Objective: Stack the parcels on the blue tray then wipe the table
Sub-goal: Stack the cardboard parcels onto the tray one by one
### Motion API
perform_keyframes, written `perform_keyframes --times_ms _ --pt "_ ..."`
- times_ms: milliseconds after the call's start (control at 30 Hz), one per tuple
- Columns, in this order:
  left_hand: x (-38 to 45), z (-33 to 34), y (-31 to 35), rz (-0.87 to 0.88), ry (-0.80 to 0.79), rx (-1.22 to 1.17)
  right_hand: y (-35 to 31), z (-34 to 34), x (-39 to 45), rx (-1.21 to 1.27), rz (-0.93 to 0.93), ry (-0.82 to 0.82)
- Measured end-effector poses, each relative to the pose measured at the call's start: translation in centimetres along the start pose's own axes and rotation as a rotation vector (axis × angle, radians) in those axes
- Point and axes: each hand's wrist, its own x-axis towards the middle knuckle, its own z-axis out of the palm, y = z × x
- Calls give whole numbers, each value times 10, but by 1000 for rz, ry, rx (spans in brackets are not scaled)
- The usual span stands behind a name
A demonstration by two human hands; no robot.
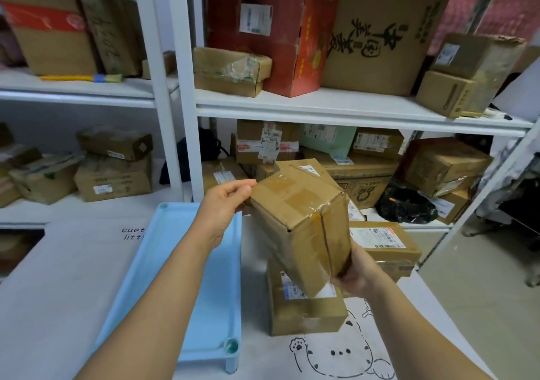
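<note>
A taped brown cardboard parcel (301,219) hangs tilted in the air above the table, just right of the light blue tray (204,298). My left hand (225,204) grips its far left corner. My right hand (359,274) holds its near lower end from underneath. Below it a second parcel (306,312) with a white label lies on the table. A third parcel (385,245) lies further right. The tray has nothing on it; my left forearm crosses over it.
White shelves (321,105) behind the table are packed with cardboard boxes and a black bag (406,204). The table cover (58,277) is white with cat drawings. A yellow-handled brush (81,78) lies on the left shelf. The table's right edge drops to the floor.
</note>
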Motion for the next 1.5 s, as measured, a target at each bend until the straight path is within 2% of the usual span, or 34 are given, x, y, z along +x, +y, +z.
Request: perform_keyframes --times_ms 300,433,567,800,967,1133,1333,1500 --pt "0 -21 2 -19 57 26 11 19 0 -101 34 -20" --pt "6 -26 -3 -25 183 13 12 20 10 -48 1 -45" --pt "11 -30 -6 -40 222 -5 6 22 11 32 -26 -106" --pt "15 -31 -10 -59 233 -37 -3 29 8 -124 1 -73" --pt "19 -33 -14 -56 343 23 -9 35 3 -313 -33 -73" --pt "28 -38 -23 -138 363 72 -18 39 7 -241 -54 -63" --pt "30 -43 -33 -219 379 124 -25 41 4 -116 -145 -197" --pt "28 -50 -36 -277 370 104 -29 49 5 -90 -203 -180"
